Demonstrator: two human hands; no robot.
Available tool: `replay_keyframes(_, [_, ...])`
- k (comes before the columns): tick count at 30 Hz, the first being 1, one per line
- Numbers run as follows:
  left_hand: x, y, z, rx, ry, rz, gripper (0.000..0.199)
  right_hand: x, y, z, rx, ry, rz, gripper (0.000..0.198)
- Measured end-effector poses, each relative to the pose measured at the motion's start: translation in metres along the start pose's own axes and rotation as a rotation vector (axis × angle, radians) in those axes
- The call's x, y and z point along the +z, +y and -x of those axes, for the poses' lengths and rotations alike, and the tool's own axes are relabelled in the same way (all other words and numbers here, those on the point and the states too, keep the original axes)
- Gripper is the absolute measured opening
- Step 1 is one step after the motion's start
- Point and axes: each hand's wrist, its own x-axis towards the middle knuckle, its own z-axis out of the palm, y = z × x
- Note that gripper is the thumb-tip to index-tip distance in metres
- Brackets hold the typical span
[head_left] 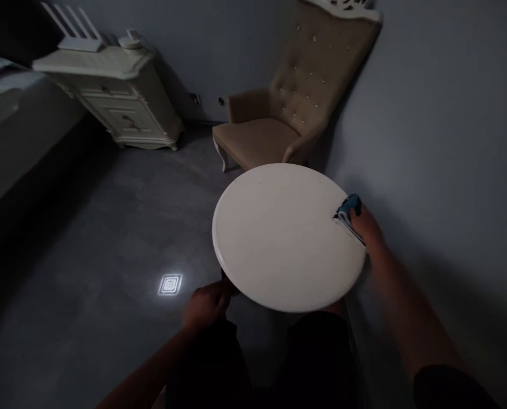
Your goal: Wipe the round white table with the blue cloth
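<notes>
A round white table (287, 238) stands right in front of my legs. My right hand (366, 224) is closed around a folded teal cloth (348, 205) with white and dark edging. The cloth rests on the tabletop at its right edge, close to the wall. My left hand (206, 304) is below the table's left front rim, above my knee. Its fingers are curled and partly lost in shadow, so whatever they hold, if anything, cannot be made out.
Behind the table is a tan tufted armchair (257, 139). A pale cabinet (129, 108) carries a white router (80, 42) and a small round item (129, 41). A bed (23, 125) lies at left, a wall (441, 142) at right. Light glows on the floor (121, 227).
</notes>
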Motion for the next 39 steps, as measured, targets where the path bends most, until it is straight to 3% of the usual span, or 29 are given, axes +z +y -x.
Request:
replay_keyframes(3, [0.000, -0.011, -0.007, 0.013, 0.029, 0.071, 0.042, -0.002, -0.051, -0.069, 0.241, -0.110, -0.042, 0.074])
replay_keyframes(5, [0.000, -0.018, -0.011, 0.017, 0.056, 0.110, 0.040, 0.003, -0.094, -0.104, 0.280, -0.089, -0.026, 0.073])
replay_keyframes(8, [-0.001, -0.027, -0.015, 0.001, 0.093, 0.155, 0.040, 0.019, -0.166, -0.143, 0.199, -0.023, 0.029, 0.068])
replay_keyframes(13, [0.003, -0.041, -0.015, -0.036, 0.079, 0.169, 0.040, 0.051, -0.292, -0.165, -0.146, -0.001, 0.042, 0.065])
replay_keyframes(16, [0.005, -0.042, -0.014, -0.066, 0.080, 0.138, 0.038, 0.064, -0.367, -0.146, -0.353, -0.038, 0.017, 0.065])
replay_keyframes(18, [0.004, -0.039, -0.014, -0.068, 0.070, 0.120, 0.037, 0.068, -0.412, -0.115, -0.503, -0.082, -0.004, 0.063])
replay_keyframes(21, [-0.001, -0.030, -0.012, -0.071, 0.051, 0.103, 0.039, 0.070, -0.464, -0.045, -0.756, -0.148, -0.049, 0.055])
replay_keyframes(23, [-0.004, -0.024, -0.009, -0.085, 0.038, 0.086, 0.040, 0.070, -0.481, 0.013, -0.915, -0.169, -0.084, 0.050])
replay_keyframes(26, [-0.007, -0.016, -0.003, -0.119, 0.014, 0.040, 0.042, 0.067, -0.473, 0.099, -1.112, -0.208, -0.133, 0.046])
replay_keyframes(29, [-0.009, -0.009, 0.004, -0.152, -0.018, -0.033, 0.046, 0.058, -0.428, 0.174, -1.269, -0.280, -0.169, 0.049])
replay_keyframes(34, [-0.007, 0.000, 0.016, -0.165, -0.056, -0.111, 0.041, 0.025, -0.294, 0.274, -1.300, -0.324, -0.222, 0.059])
replay_keyframes(39, [0.003, 0.004, 0.028, -0.137, -0.045, -0.196, 0.051, 0.003, -0.144, 0.330, -1.101, -0.298, -0.209, 0.068])
